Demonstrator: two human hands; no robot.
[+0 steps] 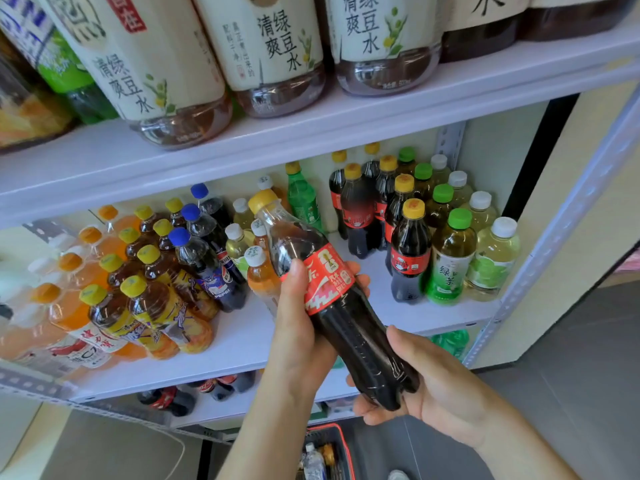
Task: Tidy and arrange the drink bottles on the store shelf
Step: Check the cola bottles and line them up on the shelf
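Note:
I hold a dark cola bottle point(332, 299) with a red label and yellow cap, tilted in front of the middle shelf point(242, 337). My left hand point(301, 327) grips it round the label. My right hand point(429, 382) cups its base from below. On the shelf behind, a row of matching cola bottles point(408, 251) stands at the right beside green tea bottles point(450, 258) and pale drinks point(491, 258). At the left stand iced tea bottles point(162, 303), Pepsi bottles point(211, 268) and orange drinks point(65, 306).
The upper shelf point(311, 133) carries large bottles with cream labels point(277, 46). A lower shelf holds lying cola bottles point(169, 400). A red-rimmed basket point(341, 445) with bottles sits on the floor below. A bare strip of the middle shelf lies between the bottle groups.

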